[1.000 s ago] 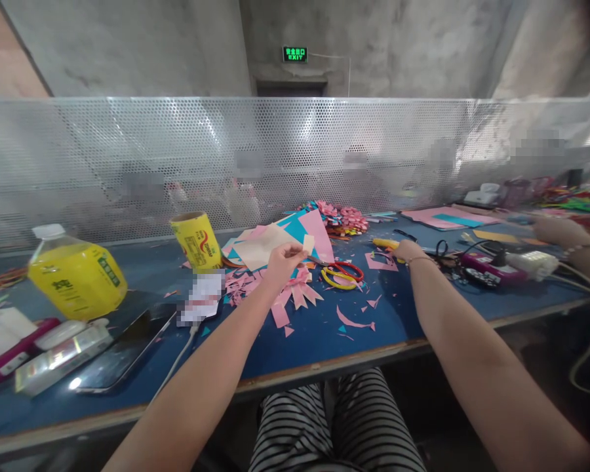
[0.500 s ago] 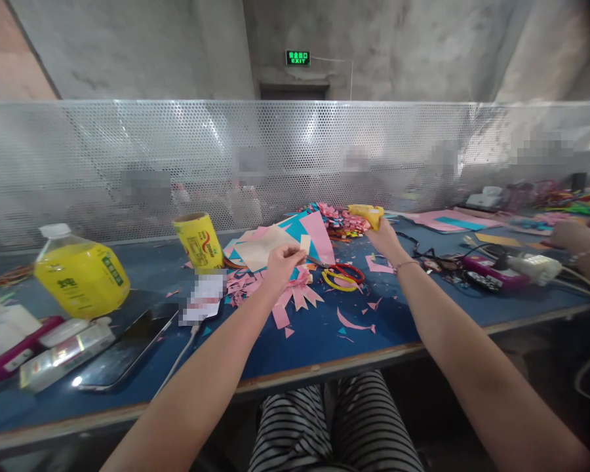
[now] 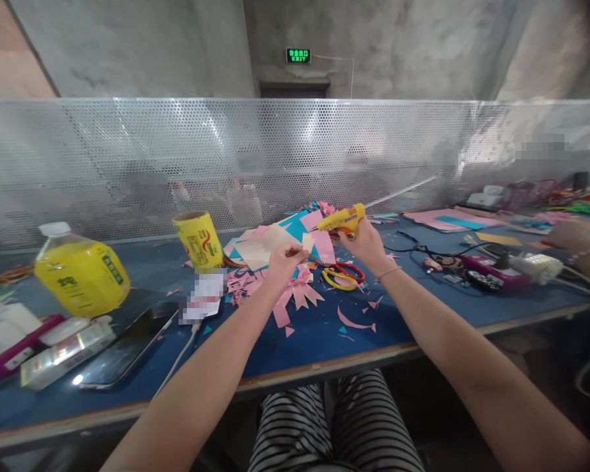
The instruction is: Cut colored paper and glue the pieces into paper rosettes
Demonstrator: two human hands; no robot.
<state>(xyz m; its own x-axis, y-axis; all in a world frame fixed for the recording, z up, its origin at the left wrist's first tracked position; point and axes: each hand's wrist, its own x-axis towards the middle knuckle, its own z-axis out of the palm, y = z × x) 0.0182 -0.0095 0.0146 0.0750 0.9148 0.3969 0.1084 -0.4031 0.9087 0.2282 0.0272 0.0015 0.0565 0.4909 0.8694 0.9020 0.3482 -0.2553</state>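
Note:
My left hand pinches a small cream paper strip over the paper pile. Wrapped round the handle of a yellow hot glue gun is my right hand. The gun's nozzle points left, close to the strip; whether they touch I cannot tell. A long clear glue stick sticks out of its back. Beneath the hands lie pink, blue and cream paper sheets and a pink paper piece with notched tails. Scissors with red and yellow handles rest to the right of my left hand.
A yellow roll, a bottle of yellow liquid and phones stand or lie to the left. On the right are a purple power strip, cables and another person's hand. A perforated metal screen runs along the back.
My right hand has brought the glue gun left and toward me, turning its nozzle toward the cream strip. My left hand has barely moved.

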